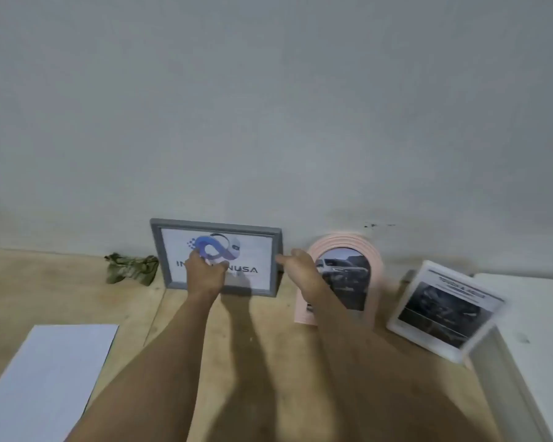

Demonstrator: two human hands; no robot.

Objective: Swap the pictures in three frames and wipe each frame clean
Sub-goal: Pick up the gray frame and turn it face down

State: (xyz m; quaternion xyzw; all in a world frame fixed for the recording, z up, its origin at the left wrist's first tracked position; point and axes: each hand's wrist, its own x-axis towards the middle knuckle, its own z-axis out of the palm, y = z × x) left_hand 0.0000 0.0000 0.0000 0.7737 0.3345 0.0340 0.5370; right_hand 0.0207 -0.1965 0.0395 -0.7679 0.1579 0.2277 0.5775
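A grey rectangular frame (168,250) with a blue logo picture leans against the wall on the wooden floor. My left hand (205,272) lies over its glass front, fingers reaching up to the logo. My right hand (296,261) is at the frame's right edge, thumb touching the grey rim. Right of it stands a pink arched frame (377,260) holding a car photo, partly hidden by my right forearm. Further right a white frame (406,317) with a car print leans tilted. A crumpled green cloth (131,268) lies left of the grey frame.
A white sheet of paper (55,371) lies on the floor at the front left. A white raised ledge (530,314) runs along the right side. The grey wall (268,122) stands directly behind the frames.
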